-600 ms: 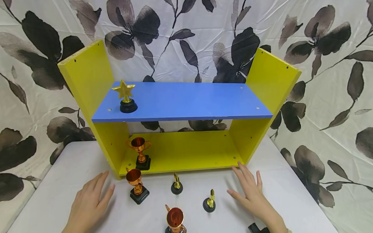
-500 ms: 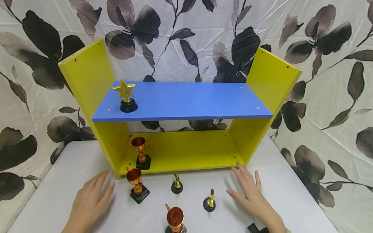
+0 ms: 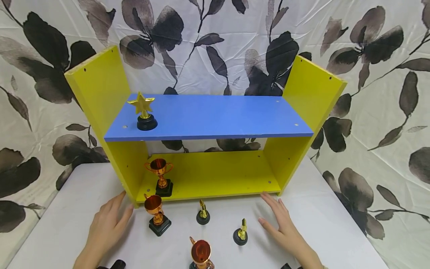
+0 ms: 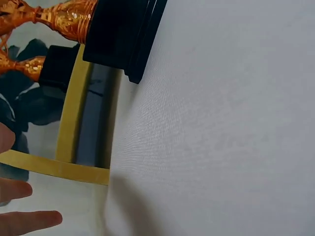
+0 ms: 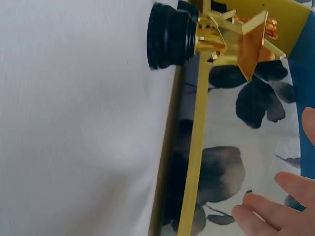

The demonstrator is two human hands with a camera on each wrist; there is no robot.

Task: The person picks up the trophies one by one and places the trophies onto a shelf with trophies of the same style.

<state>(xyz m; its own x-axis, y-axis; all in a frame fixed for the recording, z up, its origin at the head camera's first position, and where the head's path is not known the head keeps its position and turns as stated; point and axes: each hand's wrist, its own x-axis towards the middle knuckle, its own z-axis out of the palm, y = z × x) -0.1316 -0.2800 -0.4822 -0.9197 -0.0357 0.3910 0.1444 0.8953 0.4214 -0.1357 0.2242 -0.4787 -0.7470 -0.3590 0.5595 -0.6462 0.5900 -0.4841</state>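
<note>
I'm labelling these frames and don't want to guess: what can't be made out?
Head: base of the front cup, partly cut off by the bottom edge.
Left wrist: most of the left hand, cut off by the left edge.
Right wrist: most of the right hand, cut off by the right edge.
Right wrist: part of the far gold trophy, hidden by the near gold trophy.

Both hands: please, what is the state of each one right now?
Left hand: open, holding nothing.
Right hand: open, holding nothing.
</note>
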